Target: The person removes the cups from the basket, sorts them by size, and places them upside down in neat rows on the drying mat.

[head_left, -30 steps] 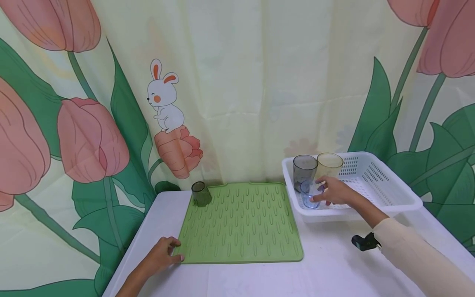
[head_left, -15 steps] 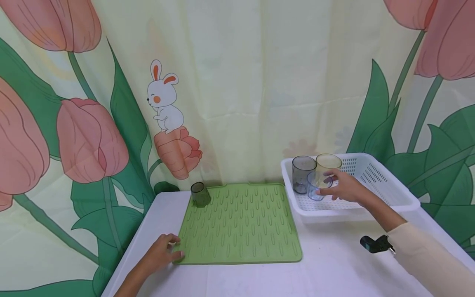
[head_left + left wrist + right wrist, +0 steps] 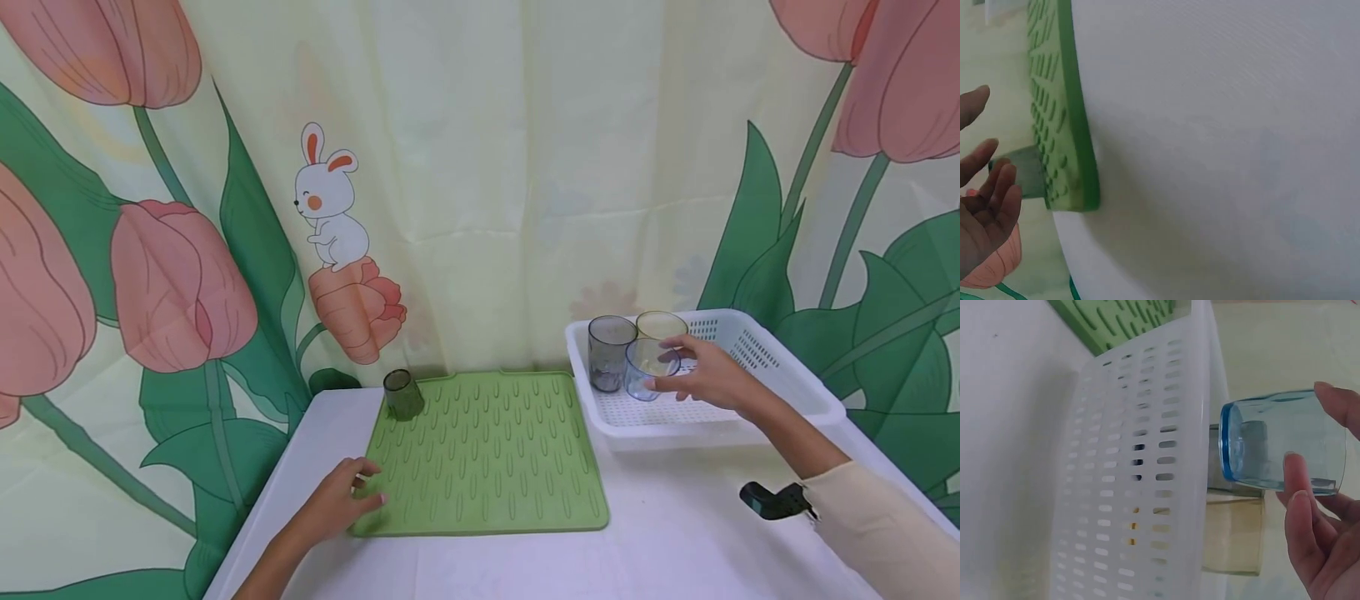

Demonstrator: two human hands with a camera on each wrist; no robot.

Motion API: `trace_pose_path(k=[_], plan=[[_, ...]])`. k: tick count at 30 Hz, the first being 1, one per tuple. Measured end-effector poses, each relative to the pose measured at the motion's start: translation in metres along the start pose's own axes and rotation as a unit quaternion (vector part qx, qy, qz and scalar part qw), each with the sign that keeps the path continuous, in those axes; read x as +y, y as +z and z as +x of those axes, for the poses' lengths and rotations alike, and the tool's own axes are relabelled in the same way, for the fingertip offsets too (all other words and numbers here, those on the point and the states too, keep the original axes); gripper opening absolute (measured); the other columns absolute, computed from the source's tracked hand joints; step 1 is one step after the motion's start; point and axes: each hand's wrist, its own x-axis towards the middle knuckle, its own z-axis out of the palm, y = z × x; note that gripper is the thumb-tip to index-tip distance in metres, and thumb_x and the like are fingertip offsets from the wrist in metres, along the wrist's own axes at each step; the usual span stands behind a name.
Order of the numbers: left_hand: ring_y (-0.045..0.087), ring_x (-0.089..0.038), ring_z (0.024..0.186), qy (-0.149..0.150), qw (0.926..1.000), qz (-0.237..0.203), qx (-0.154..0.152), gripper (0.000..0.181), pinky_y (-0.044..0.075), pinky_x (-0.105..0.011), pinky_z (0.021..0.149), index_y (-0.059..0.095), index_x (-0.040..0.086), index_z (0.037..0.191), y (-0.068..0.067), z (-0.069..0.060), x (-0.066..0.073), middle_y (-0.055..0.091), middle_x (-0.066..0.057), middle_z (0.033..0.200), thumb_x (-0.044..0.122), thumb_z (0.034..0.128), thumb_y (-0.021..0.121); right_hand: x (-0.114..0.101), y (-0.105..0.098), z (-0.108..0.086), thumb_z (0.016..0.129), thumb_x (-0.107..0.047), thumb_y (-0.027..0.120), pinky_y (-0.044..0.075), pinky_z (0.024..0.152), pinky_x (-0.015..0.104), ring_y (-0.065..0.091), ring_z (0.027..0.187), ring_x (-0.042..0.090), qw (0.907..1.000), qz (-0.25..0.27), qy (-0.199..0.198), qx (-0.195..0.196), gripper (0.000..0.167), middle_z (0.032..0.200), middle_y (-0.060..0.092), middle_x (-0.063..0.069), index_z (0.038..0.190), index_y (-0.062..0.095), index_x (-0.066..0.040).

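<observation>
Right hand [image 3: 708,377] fingers clamped on blue glass [image 3: 642,372] near its rim, held up over white basket [image 3: 720,436]; left hand [image 3: 328,507] fingers apart, holding nothing, at near-left corner of green mat [image 3: 487,467]. Looks like the lifting step; next move calls for a steady pinch, clear of gray glass [image 3: 609,350].

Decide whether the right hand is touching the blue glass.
Touching: the right wrist view shows the right hand gripping the blue glass, digits against its wall.
</observation>
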Motion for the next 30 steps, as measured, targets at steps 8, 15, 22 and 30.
trace_pose_path(k=[8,15,22,30], plan=[[0.062,-0.025,0.107,0.043,0.9987,-0.024,-0.009,0.046,0.053,-0.037,0.084,0.062,0.005,0.125,0.001,0.005,0.018,0.062,-0.011,0.123,0.028,0.0879,0.079,-0.013,0.000,-0.011,0.085,-0.041,0.079,0.058,0.073,0.037,0.070,0.083,0.021,0.9996,0.021,-0.017,0.005,0.089,0.142,0.049,0.032,0.150,0.035,0.002],[0.062,-0.032,0.112,0.084,0.9948,-0.049,-0.030,0.045,0.052,-0.039,0.088,0.061,0.007,0.126,0.003,0.012,0.037,0.062,-0.014,0.126,0.031,0.0905,0.076,-0.025,0.008,-0.020,0.085,-0.037,0.080,0.058,0.070,0.034,0.070,0.098,0.033,0.9982,0.031,-0.049,0.011,0.085,0.140,0.052,0.030,0.149,0.038,0.001],[0.061,-0.033,0.113,0.125,0.9885,-0.073,-0.045,0.044,0.051,-0.046,0.093,0.061,0.008,0.126,0.005,0.013,0.062,0.062,-0.007,0.123,0.032,0.0920,0.074,-0.035,0.019,-0.027,0.084,-0.035,0.081,0.057,0.069,0.036,0.068,0.085,0.023,0.9962,0.048,-0.072,0.002,0.080,0.138,0.055,0.024,0.148,0.042,-0.005],[0.060,-0.025,0.112,0.163,0.9815,-0.083,-0.057,0.043,0.051,-0.048,0.095,0.061,0.011,0.127,0.009,0.016,0.086,0.063,-0.003,0.124,0.034,0.0924,0.073,-0.045,0.031,-0.035,0.084,-0.029,0.082,0.054,0.067,0.033,0.068,0.072,0.020,0.9929,0.082,-0.085,-0.015,0.077,0.138,0.054,0.023,0.145,0.044,-0.003]])
